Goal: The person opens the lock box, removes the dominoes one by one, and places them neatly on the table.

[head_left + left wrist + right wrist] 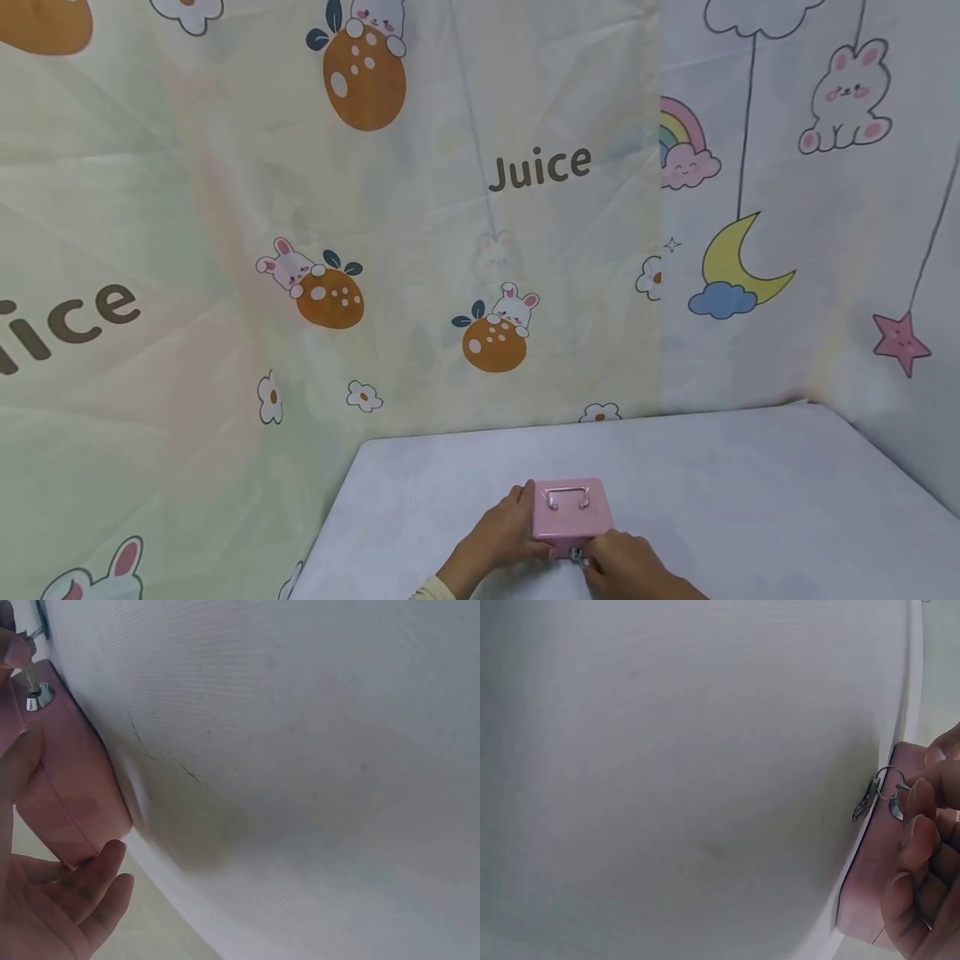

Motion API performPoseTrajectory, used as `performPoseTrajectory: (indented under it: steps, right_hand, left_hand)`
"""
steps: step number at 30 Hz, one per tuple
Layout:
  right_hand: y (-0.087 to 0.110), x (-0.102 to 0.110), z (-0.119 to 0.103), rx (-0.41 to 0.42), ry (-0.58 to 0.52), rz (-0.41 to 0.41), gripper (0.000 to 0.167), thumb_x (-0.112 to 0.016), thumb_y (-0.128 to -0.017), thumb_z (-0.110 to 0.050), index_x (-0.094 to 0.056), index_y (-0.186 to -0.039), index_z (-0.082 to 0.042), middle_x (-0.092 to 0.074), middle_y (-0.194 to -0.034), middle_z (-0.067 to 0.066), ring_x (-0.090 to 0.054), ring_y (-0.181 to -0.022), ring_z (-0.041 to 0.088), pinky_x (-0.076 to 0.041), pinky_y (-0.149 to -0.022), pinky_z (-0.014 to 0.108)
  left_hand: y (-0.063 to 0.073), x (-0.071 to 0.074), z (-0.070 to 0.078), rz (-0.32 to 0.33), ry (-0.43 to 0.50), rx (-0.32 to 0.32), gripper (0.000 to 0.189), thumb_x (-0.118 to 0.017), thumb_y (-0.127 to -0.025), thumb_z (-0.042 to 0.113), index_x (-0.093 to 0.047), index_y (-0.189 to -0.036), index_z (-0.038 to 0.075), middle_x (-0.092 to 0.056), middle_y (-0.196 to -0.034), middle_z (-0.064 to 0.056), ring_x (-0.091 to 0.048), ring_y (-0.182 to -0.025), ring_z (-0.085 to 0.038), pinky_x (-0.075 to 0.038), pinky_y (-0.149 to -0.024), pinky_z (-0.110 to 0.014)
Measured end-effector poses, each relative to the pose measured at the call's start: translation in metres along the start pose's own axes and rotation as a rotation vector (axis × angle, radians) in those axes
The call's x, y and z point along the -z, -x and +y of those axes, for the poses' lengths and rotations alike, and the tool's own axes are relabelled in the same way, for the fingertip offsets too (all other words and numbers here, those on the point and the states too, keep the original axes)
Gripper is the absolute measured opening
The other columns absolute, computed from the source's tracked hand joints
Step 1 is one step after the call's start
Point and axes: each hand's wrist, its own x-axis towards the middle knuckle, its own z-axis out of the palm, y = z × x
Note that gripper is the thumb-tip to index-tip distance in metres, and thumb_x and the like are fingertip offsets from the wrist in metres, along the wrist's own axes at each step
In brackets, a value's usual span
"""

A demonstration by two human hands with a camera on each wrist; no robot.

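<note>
A small pink metal cash box stands on the white table, a wire handle on its lid. My left hand grips its left side, thumb on the front face near the lock and fingers round the side. At the front, my right hand pinches a key between thumb and forefinger. The left wrist view shows that key in the round silver lock. A key ring hangs from it, with a second key dangling. Fingers partly hide the pinched key's head. The lid is down.
The white table stretches out around the box. Behind it and on both sides hang printed cloth walls with rabbits, oranges and flowers; the table's back edge meets the cloth.
</note>
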Motion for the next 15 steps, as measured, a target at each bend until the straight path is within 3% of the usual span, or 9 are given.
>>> performPoseTrajectory:
  steps: [15]
  right_hand:
    - [0.001,-0.004,-0.013,-0.090,-0.018,0.028,0.030,-0.070,-0.081,-0.007,-0.054,-0.056,-0.015,-0.040,-0.049,-0.009,-0.037,-0.048,0.007,-0.027,-0.047,0.024]
  left_hand:
    - [0.000,0.005,0.002,-0.028,0.041,0.025,0.108,-0.083,-0.073,0.056,-0.034,-0.153,0.002,-0.056,-0.140,-0.017,-0.061,-0.122,-0.028,-0.053,-0.098,-0.038]
